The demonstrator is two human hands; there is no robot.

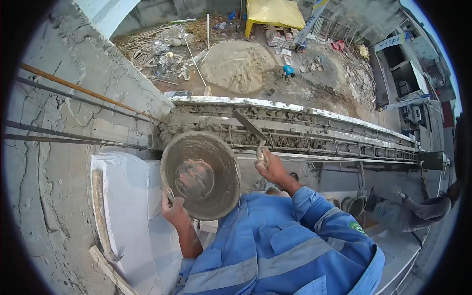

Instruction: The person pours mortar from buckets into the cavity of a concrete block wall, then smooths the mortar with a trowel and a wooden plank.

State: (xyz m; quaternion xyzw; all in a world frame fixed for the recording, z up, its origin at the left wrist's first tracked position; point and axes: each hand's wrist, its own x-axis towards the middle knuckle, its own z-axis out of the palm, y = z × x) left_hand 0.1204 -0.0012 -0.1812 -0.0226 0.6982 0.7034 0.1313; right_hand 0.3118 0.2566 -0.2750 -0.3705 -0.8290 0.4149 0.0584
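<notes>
My left hand (176, 212) grips the lower rim of a mortar-smeared bucket (222, 156), which is tipped so that its inside faces me. Only a grey coating and a reddish patch show at its bottom. A thin wire handle hangs at the bucket's right side. In my right hand (272, 167), fingers wrapped round its handle, is a trowel (250, 126) whose blade points up and left. Beneath the blade runs a long formwork trough (295, 132) with steel rebar and wet concrete in it, heaviest at the left end near the bucket.
Rebar rods (88, 98) jut from the rough wall (59, 162) at left. A hammer (102, 211) lies on white blocks (130, 196). A co-worker (423, 211) bends at right near buckets (354, 205). Far below are a sand pile (238, 66), a yellow canopy (275, 14) and another person (288, 71).
</notes>
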